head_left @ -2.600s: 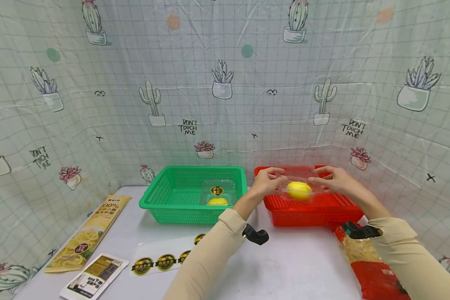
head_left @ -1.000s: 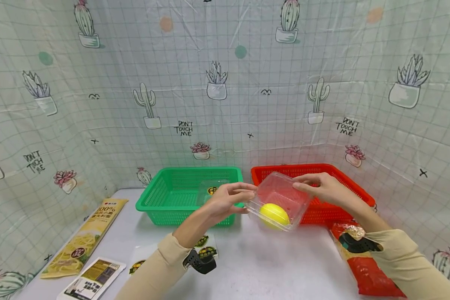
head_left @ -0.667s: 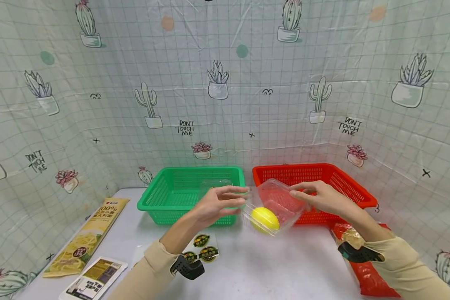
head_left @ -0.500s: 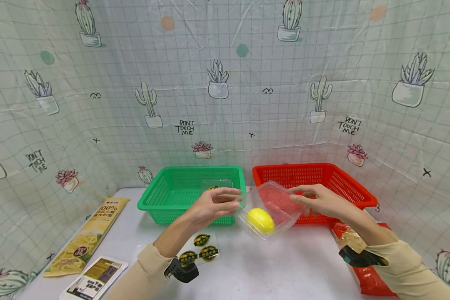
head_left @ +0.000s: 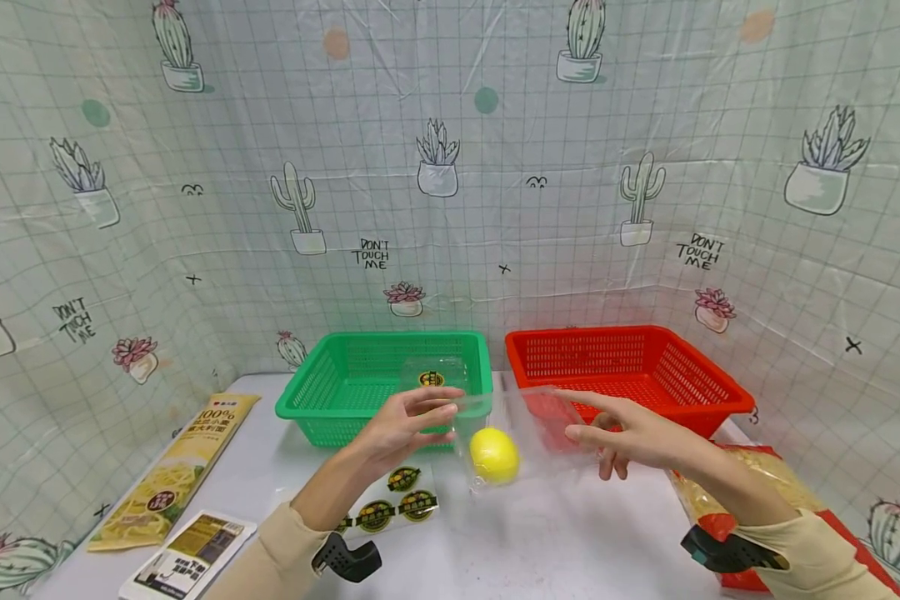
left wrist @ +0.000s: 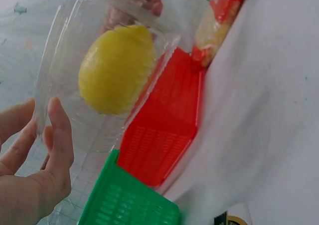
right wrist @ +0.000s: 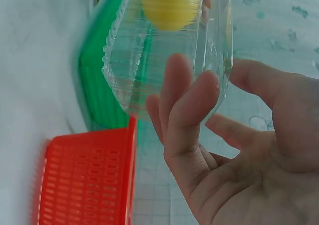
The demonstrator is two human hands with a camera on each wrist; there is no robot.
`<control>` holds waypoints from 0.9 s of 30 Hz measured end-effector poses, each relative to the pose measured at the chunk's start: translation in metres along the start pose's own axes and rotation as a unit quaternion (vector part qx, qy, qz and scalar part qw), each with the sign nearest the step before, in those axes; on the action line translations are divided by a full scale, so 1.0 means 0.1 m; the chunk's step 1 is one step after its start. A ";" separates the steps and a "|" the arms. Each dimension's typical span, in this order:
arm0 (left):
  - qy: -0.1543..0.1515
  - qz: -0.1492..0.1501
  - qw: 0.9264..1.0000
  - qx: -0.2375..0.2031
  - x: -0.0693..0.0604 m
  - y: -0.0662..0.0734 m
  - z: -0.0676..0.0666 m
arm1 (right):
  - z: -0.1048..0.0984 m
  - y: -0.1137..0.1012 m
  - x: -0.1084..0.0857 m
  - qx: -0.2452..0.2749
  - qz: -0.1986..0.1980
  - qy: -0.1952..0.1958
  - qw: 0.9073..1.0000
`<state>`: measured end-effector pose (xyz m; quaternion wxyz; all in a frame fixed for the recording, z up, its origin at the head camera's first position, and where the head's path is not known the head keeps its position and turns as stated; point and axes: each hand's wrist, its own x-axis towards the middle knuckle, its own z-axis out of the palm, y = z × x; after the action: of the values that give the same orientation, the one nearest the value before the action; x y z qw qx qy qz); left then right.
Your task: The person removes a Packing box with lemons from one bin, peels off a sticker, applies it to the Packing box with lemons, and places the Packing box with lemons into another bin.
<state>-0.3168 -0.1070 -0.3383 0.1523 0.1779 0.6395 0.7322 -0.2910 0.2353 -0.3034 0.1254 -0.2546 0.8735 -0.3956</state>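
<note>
A clear plastic box [head_left: 543,433] is held above the table in front of the two baskets, with a yellow lemon [head_left: 494,456] at its left end. My left hand [head_left: 399,427] pinches its left edge; in the left wrist view the fingers of that hand [left wrist: 42,172] meet at the rim beside the lemon [left wrist: 117,70]. On the other side my right hand [head_left: 633,432] grips the right edge, its thumb and fingers [right wrist: 187,105] round the rim in the right wrist view. Whether the lid is fully closed, I cannot tell.
Behind are a green basket [head_left: 382,414] holding a labelled clear box [head_left: 412,367] and a red basket [head_left: 622,389]. Round stickers [head_left: 418,505] lie near my left forearm, a noodle pack [head_left: 176,479] and white packet [head_left: 189,557] farther left. A red bag [head_left: 768,471] lies by my right forearm.
Both hands have brought the box and lemon from over the red basket leftward and nearer. Since half a second ago, the lemon has shifted slightly left and the box's tilt has changed.
</note>
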 end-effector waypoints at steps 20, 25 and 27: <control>-0.005 -0.015 0.996 0.091 -0.08 -0.36 -0.14 | 0.31 0.17 -0.02 0.045 0.019 -0.043 0.998; -0.022 -0.008 0.992 0.122 -0.07 -0.44 -0.15 | 0.37 0.22 -0.02 0.045 0.026 -0.047 0.998; -0.022 -0.011 0.991 0.129 -0.08 -0.46 -0.14 | 0.40 0.24 -0.02 0.044 0.031 -0.048 0.997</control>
<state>-0.3168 -0.1170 -0.3856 0.1500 0.2058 0.7272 0.6375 -0.2807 0.2253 -0.3480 0.1903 -0.2401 0.8558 -0.4168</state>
